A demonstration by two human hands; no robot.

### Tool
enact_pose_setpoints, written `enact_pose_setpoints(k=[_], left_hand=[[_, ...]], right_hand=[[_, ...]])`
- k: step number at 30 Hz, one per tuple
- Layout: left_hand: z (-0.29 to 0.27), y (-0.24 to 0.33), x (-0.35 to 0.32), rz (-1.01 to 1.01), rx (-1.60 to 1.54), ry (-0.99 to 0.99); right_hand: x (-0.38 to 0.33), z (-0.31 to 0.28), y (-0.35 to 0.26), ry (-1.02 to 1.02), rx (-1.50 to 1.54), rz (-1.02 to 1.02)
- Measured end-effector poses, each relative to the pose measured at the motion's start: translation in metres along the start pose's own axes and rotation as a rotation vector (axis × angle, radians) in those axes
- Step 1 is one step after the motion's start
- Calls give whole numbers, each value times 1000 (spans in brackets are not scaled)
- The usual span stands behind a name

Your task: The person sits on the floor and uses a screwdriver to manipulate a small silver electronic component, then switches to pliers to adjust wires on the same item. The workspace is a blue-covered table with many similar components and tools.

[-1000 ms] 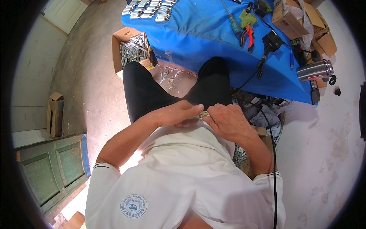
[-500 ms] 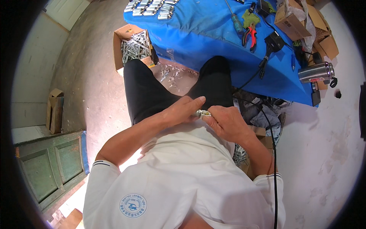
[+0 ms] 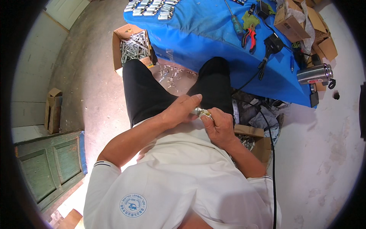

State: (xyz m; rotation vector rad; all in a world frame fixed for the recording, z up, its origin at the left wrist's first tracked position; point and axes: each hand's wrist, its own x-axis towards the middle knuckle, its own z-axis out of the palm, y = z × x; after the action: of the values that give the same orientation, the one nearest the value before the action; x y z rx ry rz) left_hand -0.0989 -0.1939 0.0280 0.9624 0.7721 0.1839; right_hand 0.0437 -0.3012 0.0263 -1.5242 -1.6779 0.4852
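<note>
Above my lap, both hands meet at a small silvery metal piece [image 3: 199,112] with a yellowish end. My left hand [image 3: 182,109] is closed round its left part, the thumb lying along the top. The fingers of my right hand [image 3: 221,126] pinch the yellowish end between thumb and forefinger. My fingers cover much of the piece, so its exact kind cannot be made out.
Rows of silvery metal pieces [image 3: 151,8], red-handled pliers [image 3: 249,39] and a screwdriver [image 3: 236,24] lie on the blue-covered table [image 3: 190,26]. A cardboard box [image 3: 117,49] holds metal parts. A black cable [image 3: 273,164] hangs near my right arm; a steel flask [image 3: 314,74] stands right.
My right hand has turned and its forearm has swung inward, uncovering more of the carton beside it. More of the metal piece shows between my hands. The left hand has barely moved.
</note>
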Motion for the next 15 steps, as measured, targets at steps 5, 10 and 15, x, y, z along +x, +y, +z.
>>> enact_pose_setpoints(k=[5,10,15], left_hand=[[-4,-9,5,94,9,-32],[6,-8,6,104,-13,37],[13,0,6,74,42,59]], right_hand=[[-5,8,-1,86,-33,17],[-13,16,-2,192,-34,64],[-17,23,-2,248,147,186]])
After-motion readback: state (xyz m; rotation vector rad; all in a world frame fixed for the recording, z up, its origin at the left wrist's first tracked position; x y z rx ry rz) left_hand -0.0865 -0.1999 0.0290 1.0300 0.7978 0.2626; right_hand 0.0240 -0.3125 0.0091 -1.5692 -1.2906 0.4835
